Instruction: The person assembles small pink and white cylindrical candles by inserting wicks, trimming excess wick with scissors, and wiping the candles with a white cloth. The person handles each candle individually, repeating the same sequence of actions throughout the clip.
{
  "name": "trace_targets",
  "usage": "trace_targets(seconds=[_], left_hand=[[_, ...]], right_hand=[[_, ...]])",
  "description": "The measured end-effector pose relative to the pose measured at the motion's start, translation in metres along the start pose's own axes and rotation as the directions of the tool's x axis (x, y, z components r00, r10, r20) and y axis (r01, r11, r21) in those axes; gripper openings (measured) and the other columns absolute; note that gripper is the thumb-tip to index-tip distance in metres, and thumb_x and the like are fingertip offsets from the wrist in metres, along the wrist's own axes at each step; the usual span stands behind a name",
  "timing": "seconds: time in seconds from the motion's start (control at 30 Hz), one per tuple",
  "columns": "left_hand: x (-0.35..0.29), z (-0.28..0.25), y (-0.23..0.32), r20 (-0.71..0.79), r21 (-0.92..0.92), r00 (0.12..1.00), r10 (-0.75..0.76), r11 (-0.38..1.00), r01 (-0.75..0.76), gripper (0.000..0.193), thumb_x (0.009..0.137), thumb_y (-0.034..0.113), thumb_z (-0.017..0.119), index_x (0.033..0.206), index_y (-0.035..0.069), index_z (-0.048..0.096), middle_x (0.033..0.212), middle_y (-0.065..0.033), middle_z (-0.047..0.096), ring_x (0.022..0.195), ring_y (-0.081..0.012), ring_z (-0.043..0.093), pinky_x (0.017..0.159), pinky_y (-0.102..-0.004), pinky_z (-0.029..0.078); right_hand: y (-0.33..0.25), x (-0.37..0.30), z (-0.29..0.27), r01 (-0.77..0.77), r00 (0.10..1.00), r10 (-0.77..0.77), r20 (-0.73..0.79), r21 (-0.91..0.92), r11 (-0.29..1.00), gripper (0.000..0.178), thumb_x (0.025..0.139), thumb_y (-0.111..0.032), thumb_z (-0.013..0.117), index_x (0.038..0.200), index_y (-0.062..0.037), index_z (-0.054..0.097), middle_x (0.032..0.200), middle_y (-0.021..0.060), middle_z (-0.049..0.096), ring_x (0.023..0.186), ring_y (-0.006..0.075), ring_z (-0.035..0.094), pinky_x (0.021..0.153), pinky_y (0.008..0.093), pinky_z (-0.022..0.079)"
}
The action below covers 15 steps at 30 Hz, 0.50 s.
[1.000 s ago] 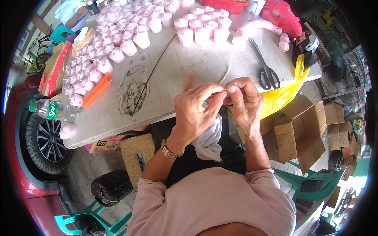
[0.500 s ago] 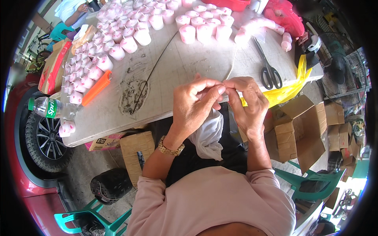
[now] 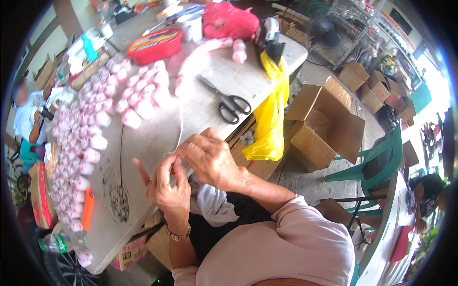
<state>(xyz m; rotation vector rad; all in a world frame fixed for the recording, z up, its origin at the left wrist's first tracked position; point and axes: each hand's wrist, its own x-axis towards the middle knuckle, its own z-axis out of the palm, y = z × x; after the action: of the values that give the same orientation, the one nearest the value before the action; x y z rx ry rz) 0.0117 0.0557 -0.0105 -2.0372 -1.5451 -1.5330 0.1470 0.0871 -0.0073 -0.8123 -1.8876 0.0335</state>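
The near edge of the table (image 3: 157,131) slanted just beneath the hands, with bare tabletop between them and the cups (image 3: 78,138), which crowded the far left. A smaller group of cups (image 3: 143,95) stood ahead, near a red tub (image 3: 155,46). Ahead and to the right, scissors (image 3: 224,97) lay near the right hand (image 3: 210,159), and a yellow bag (image 3: 267,119) hung over the edge. An open cardboard box (image 3: 312,143) sat beyond it, and a white cloth (image 3: 214,205) hung below the hands. A white cord (image 3: 182,125) ran across the tabletop to the fingertips, where the left hand (image 3: 168,190) and right hand met, pinched on its near end; their fingers hid the exact grip.
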Motion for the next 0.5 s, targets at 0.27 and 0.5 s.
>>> trace_targets(seconds=[0.27, 0.5], left_hand=[[0.003, 0.0, 0.013, 0.338, -0.515, 0.792, -0.509, 0.604, 0.608, 0.004, 0.091, 0.002, 0.061, 0.093, -0.001, 0.061, 0.061, 0.0024, 0.052, 0.051, -0.0041, 0.046, 0.061, -0.0245, 0.05], [0.009, 0.001, 0.015, 0.37, -0.708, 0.765, -0.527, 0.373, 0.6, 0.011, 0.094, 0.009, 0.06, 0.093, -0.001, 0.061, 0.065, 0.0019, 0.052, 0.053, -0.0024, 0.044, 0.047, -0.0188, 0.035]], right_hand=[[0.002, 0.0, 0.002, 0.023, 0.995, -0.016, -0.099, 0.072, 0.997, 0.015, 0.076, -0.007, 0.068, 0.088, -0.0035, 0.061, 0.083, 0.0079, 0.061, 0.068, 0.0249, 0.057, 0.068, 0.0349, 0.044], [0.002, -0.001, 0.003, 0.13, 0.971, -0.139, -0.196, -0.058, 0.99, 0.028, 0.07, -0.004, 0.075, 0.095, -0.004, 0.063, 0.091, 0.0075, 0.063, 0.073, 0.0231, 0.058, 0.068, 0.0341, 0.045]])
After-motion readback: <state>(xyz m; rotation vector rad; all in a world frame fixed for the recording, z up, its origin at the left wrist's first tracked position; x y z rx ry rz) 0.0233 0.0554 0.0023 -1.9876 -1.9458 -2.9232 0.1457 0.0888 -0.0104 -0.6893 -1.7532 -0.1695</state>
